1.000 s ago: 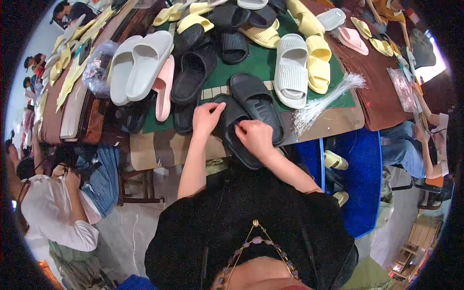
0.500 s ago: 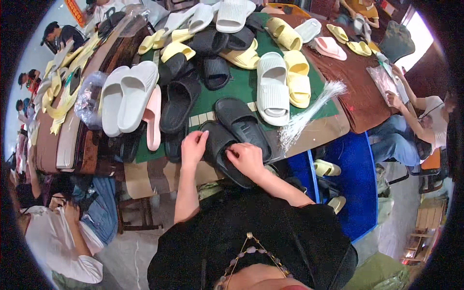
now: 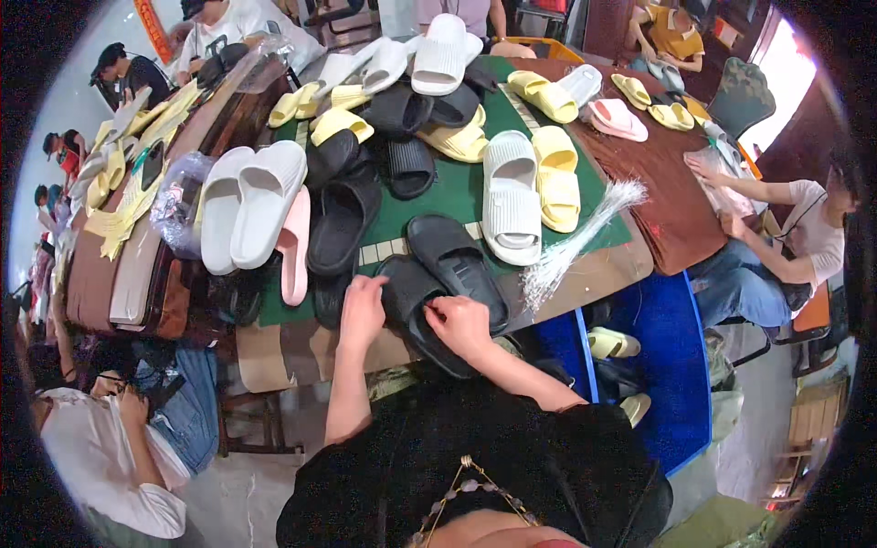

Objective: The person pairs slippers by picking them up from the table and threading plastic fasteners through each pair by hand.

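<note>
Both my hands are on a black slide at the near edge of the green mat. My left hand grips its left side, and my right hand pinches something tiny on its strap, can't tell what. Its pair sits just beside it.

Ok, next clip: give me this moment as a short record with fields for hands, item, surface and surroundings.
left hand: resting on the near black slide sandal
right hand: fingers on the same sandal's strap
pair: second black sandal alongside it
surface: green mat covered with white, yellow, pink and black slides
nearby: bundle of clear plastic ties; seated person at right
</note>
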Demonstrator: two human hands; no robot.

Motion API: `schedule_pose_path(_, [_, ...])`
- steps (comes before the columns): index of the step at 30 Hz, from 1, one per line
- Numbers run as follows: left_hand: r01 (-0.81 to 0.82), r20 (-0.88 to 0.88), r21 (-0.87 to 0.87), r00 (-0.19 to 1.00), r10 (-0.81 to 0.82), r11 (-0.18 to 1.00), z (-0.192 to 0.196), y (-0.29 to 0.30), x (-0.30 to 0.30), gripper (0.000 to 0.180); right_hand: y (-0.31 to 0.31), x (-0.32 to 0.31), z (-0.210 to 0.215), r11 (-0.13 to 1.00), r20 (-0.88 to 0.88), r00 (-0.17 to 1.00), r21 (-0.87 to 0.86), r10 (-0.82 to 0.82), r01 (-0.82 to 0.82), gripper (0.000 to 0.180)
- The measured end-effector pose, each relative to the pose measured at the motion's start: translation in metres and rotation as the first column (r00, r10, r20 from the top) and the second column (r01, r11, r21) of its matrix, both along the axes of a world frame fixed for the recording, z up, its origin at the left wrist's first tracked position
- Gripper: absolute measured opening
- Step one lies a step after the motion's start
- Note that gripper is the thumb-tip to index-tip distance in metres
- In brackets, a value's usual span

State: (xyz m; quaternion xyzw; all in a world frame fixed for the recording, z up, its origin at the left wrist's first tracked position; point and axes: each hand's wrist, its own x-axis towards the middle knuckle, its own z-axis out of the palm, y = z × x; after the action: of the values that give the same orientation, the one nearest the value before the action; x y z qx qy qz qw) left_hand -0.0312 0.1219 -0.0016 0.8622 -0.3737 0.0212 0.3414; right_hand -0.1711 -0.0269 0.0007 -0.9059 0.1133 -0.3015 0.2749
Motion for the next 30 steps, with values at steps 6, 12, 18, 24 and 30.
schedule_pose_path(6, [0.054, -0.146, 0.031, 0.988, -0.049, 0.998, 0.007, 0.000, 0.011, 0.020, 0.007, 0.002, 0.001, 0.999, -0.101, 0.994, -0.024, -0.027, 0.025, 0.020])
schedule_pose_path(12, [-0.077, -0.218, -0.059, 0.974, 0.063, 0.995, -0.003, 0.001, 0.017, 0.022, 0.006, 0.000, 0.000, 1.000, -0.072, 0.997, 0.001, -0.026, 0.026, 0.019])
schedule_pose_path(18, [-0.211, -0.077, -0.133, 0.976, 0.202, 0.968, -0.001, -0.009, 0.000, 0.015, 0.005, -0.002, -0.002, 0.999, -0.066, 0.998, 0.032, 0.015, -0.013, 0.017])
schedule_pose_path(24, [-0.268, -0.383, -0.641, 0.924, 0.003, 0.719, 0.005, -0.046, -0.003, 0.013, -0.007, -0.020, 0.015, 0.986, -0.180, 0.969, 0.052, 0.167, -0.160, 0.018])
schedule_pose_path(30, [-0.226, -0.232, -0.351, 0.961, 0.150, 0.909, -0.017, -0.070, -0.003, 0.019, -0.042, -0.054, 0.053, 0.984, -0.219, 0.963, 0.117, 0.158, -0.135, 0.017])
